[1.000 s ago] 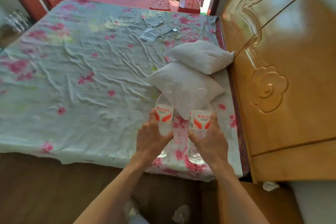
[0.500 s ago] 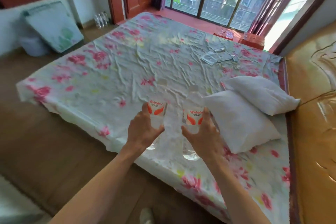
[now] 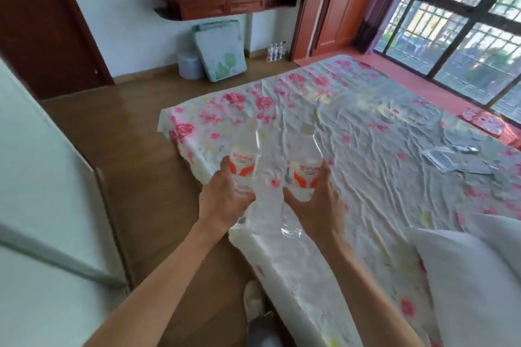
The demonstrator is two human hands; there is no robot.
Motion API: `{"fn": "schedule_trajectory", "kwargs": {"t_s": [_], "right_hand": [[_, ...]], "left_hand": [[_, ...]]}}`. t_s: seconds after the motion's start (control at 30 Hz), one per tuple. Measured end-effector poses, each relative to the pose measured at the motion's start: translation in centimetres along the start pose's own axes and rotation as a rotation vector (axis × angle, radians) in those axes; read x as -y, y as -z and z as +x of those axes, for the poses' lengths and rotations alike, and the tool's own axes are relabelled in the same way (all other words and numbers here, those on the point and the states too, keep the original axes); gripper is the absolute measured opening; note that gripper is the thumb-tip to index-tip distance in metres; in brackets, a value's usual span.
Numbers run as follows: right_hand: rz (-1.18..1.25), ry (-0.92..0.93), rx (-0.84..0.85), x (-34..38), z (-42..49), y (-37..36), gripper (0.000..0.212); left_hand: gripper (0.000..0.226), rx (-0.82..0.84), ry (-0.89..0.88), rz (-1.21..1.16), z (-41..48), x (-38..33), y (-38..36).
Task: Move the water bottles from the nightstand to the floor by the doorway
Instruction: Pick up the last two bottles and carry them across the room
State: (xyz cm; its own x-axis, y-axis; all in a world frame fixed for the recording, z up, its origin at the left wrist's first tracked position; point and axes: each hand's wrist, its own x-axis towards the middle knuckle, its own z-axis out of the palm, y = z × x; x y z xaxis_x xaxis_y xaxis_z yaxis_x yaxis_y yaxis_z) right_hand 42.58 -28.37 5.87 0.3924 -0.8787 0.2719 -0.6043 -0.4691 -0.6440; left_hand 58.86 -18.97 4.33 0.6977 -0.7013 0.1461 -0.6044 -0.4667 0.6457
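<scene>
the view has swung left in the last second: the carved headboard that filled the right side is gone. a dark door at far left and a stretch of wooden floor have come into sight. so the person seems to be turning away from the nightstand to carry the load across the room.

the left hand is wrapped round the left bottle just as before, thumb across the label. far behind, a small cluster of bottles now shows on the floor against the back wall, likely the drop spot. the right bottle stays upright just beside the left one, not touching it, both held over the near edge of the bed. the right hand clasps it at the label in an unchanged hold. right of the cluster stands an orange door frame. only a corner of one pillow remains at near right.

the nightstand is out of frame, so i cannot tell whether more bottles wait there. both caps blur into the sheet, and the left bottle's base is hidden behind the hand. the count in the far cluster is too small to read, and which door is meant is a guess.
</scene>
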Motion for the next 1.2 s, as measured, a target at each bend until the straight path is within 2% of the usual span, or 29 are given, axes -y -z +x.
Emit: {"fn": "schedule_trajectory", "kwargs": {"t_s": [0.13,0.47,0.57,0.7,0.9,1.2], "right_hand": [[0.070,0.078,0.055,3.2,4.0,-4.8,0.079],[0.149,0.253,0.255,9.9,14.7,-17.2,0.084],[0.171,0.279,0.314,11.6,17.4,-20.2,0.089],[0.149,0.326,0.370,13.7,20.5,-23.6,0.095],[0.173,0.411,0.454,16.8,23.2,-27.4,0.092],[0.187,0.417,0.497,22.1,26.5,-33.3,0.086]], "left_hand": [[0.080,-0.080,0.100,-0.012,2.7,2.9,2.4],[0.078,-0.263,0.238,-0.048,12.2,8.8,6.4],[0.084,-0.302,0.286,-0.040,15.1,10.5,7.0],[0.084,-0.346,0.358,0.004,18.5,13.0,7.6],[0.078,-0.388,0.430,0.065,21.9,16.7,9.0],[0.079,-0.442,0.496,0.111,26.7,21.8,11.6]]}}
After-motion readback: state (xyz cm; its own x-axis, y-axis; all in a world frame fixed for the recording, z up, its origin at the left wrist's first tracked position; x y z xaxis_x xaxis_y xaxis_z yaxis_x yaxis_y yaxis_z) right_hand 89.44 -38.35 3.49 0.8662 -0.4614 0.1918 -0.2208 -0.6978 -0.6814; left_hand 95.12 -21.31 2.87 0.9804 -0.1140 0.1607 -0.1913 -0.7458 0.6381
